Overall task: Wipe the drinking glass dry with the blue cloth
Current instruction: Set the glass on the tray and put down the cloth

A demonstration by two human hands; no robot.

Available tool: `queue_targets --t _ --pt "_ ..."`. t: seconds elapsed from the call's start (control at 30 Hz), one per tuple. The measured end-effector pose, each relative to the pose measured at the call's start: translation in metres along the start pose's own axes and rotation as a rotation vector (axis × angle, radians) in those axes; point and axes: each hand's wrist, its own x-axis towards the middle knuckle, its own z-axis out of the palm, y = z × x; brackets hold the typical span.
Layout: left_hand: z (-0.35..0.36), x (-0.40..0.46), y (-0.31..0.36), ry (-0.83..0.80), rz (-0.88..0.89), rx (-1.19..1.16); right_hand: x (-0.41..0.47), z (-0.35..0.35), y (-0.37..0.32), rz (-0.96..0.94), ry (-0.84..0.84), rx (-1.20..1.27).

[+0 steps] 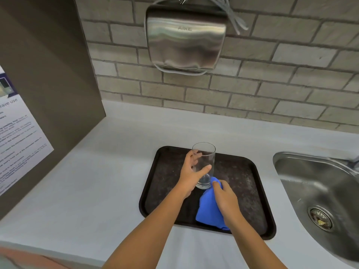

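Note:
A clear drinking glass is held upright just above a dark tray, rim upward. My left hand wraps around its left side, with the thumb across the front and the fingers behind the wall. The blue cloth hangs bunched under my right hand, which grips its top. The cloth's upper end touches the base of the glass on its right side. Its lower end drapes down over the front part of the tray.
The tray lies on a pale counter. A steel sink with a drain is set in at the right. A metal hand dryer hangs on the brick wall behind. A brown panel with a printed notice stands at the left.

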Motion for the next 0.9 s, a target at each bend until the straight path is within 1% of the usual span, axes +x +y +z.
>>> queue_targets --t 0.17,0.37,0.43,0.5,0.6,0.63,0.7,0.77,0.83,0.9 --pt "0.001 -0.003 -0.005 -0.038 0.028 0.066 -0.017 0.011 -0.005 -0.137 0.021 -0.071" --pt "-0.009 -0.008 0.001 -0.096 0.009 0.181 -0.031 0.022 -0.009 -0.073 -0.020 0.069" --pt "-0.017 -0.014 0.005 -0.105 -0.021 0.231 -0.036 0.030 -0.012 -0.050 -0.021 0.123" --pt "-0.028 -0.024 0.010 -0.052 -0.061 0.239 -0.042 0.041 -0.018 -0.060 -0.021 0.173" --pt "-0.053 -0.045 0.019 0.105 -0.073 0.207 -0.052 0.056 -0.031 -0.137 -0.025 0.206" --pt "-0.062 -0.053 0.023 0.113 -0.091 0.196 -0.054 0.060 -0.036 -0.167 -0.034 0.205" --pt "-0.085 -0.073 0.032 0.068 -0.115 0.164 -0.061 0.072 -0.050 -0.223 -0.080 0.210" --pt "-0.110 -0.090 0.044 0.029 -0.074 0.202 -0.067 0.087 -0.063 -0.293 -0.144 0.214" --pt "-0.135 -0.100 0.055 0.054 -0.042 0.243 -0.072 0.105 -0.073 -0.365 -0.220 0.223" --pt "-0.159 -0.102 0.061 0.109 -0.046 0.234 -0.071 0.123 -0.079 -0.374 -0.297 0.294"
